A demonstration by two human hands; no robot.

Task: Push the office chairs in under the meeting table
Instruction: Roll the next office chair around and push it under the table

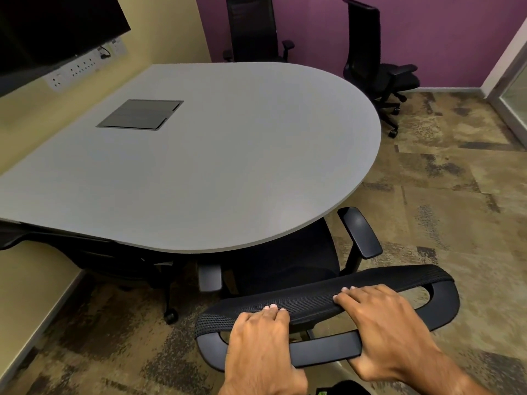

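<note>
1. At the bottom of the frame, the left hand (258, 342) and the right hand (383, 323) both clasp the top of the near chair's backrest (370, 283), fingers curled over the mesh edge and thumbs wrapped round the plastic bar below it.
2. The near chair (285, 263) stands at the lower middle of the frame, its seat partly under the rounded edge of the meeting table (228, 155). Its right armrest (360, 232) sits just outside the table edge, and its left armrest (210, 276) is just below the rim.
3. At lower left, another black chair (108, 258) is tucked under the table, a caster showing on the carpet (442, 195).
4. A dark hatch (139, 114) is set flush into the grey tabletop, upper left of centre.
5. At the top, two more chairs stand by the purple wall (442, 32): one (252, 29) behind the table's far edge, one (376, 67) well apart at upper right.
6. A black screen (51, 27) and a strip of sockets (82, 67) fill the upper left.
</note>
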